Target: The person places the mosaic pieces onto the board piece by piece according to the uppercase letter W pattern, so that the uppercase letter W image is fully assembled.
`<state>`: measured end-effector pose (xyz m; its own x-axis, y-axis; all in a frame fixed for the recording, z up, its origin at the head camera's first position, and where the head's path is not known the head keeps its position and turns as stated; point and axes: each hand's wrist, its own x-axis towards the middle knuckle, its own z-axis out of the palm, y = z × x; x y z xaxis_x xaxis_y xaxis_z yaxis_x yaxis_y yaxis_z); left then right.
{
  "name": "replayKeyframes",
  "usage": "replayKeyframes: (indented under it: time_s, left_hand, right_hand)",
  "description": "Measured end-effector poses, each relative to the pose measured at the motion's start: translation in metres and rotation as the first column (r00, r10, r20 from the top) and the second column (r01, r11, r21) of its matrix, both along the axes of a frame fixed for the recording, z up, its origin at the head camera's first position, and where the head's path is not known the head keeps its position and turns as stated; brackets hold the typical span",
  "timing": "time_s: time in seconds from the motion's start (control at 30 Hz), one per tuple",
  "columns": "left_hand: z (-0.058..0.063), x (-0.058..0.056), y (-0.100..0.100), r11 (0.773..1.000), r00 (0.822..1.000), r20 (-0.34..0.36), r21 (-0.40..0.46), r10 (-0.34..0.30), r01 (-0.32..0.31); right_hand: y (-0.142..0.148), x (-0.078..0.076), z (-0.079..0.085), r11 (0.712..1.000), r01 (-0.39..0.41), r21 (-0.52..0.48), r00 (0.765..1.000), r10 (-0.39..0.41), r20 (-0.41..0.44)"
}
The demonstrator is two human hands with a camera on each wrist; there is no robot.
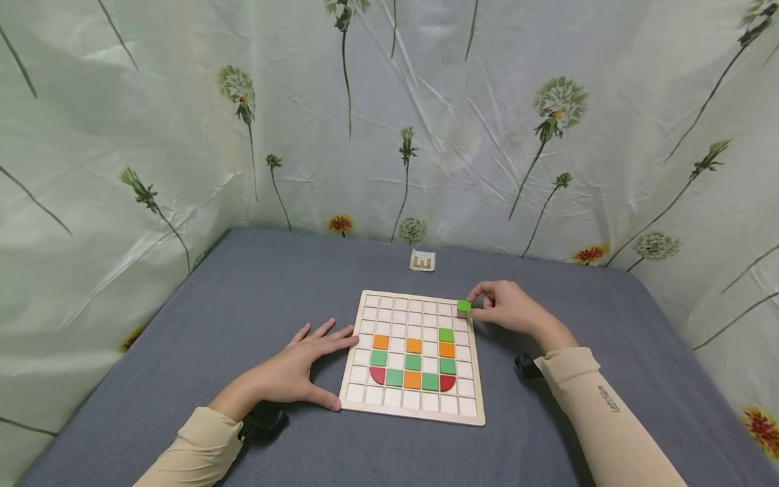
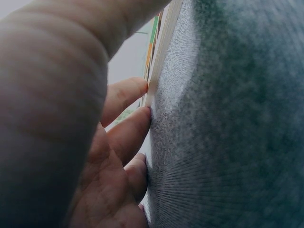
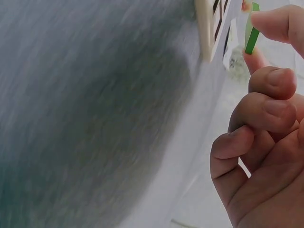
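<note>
A square wooden grid board [image 1: 394, 394] lies on the table, with orange, green and red tiles set in some of its cells, two of the red ones rounded at a corner. My left hand [image 1: 289, 368] rests beside its left edge, thumb at the near corner and fingers spread; in the left wrist view the fingertips [image 2: 137, 88] touch the board's side. Between thumb and index finger my right hand [image 1: 511, 308] pinches a green tile [image 3: 252, 29] over the board's far right corner. The other fingers of that hand are curled.
A small printed card [image 1: 422, 260] with a grid pattern lies behind the board near the table's back edge. Grey cloth [image 1: 292, 270] covers the table. A pale curtain [image 1: 389, 101] printed with flowers hangs behind and along the sides.
</note>
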<state>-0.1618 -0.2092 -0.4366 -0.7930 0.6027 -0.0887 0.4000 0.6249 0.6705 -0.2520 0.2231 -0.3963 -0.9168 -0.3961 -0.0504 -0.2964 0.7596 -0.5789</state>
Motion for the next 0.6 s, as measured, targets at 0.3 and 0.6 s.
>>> replayKeyframes:
  time_s: [0.3,0.6]
  left_hand:
    - [0.000,-0.001,0.001,1.000,1.000,-0.004,0.000,-0.001,0.001]
    - [0.000,-0.001,0.000,1.000,1.000,0.000,0.000,0.002,-0.002]
  right_hand:
    - [-0.038,0.006,0.004,0.995,-0.081,-0.051,0.996,0.083,0.039]
    - [-0.080,0.008,0.004,0.978,-0.196,-0.073,0.978,0.200,0.053]
